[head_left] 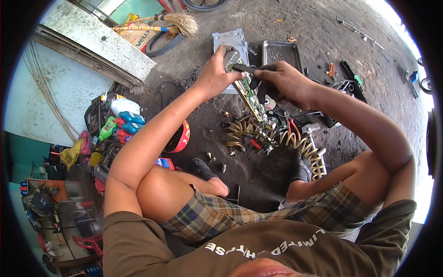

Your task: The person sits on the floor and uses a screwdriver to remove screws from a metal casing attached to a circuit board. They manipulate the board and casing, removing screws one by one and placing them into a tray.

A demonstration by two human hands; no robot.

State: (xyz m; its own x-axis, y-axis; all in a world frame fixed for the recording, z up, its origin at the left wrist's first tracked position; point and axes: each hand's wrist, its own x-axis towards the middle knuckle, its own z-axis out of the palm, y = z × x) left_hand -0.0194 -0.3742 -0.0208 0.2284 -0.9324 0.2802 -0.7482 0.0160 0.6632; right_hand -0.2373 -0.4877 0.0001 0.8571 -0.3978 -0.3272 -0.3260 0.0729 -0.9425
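My left hand (217, 70) is closed round the upper end of a long, narrow circuit board (249, 94), green with pale metal edging, held tilted above the ground. My right hand (287, 83) is closed on a short dark flat bar (243, 69), which reaches across the board's upper part near my left fingers. What the bar is, I cannot make out. Behind the board lies a light grey metal panel (229, 39). A shallow metal tray (281, 45) with small bits in it rests to its right.
Below my hands, loose parts lie around a coiled yellow hose (295, 141), red-handled pliers (294, 128) and a hammer (311, 129). A red round container (183, 137) and several bottles (131, 122) stand at left. A straw broom (182, 24) lies at the back.
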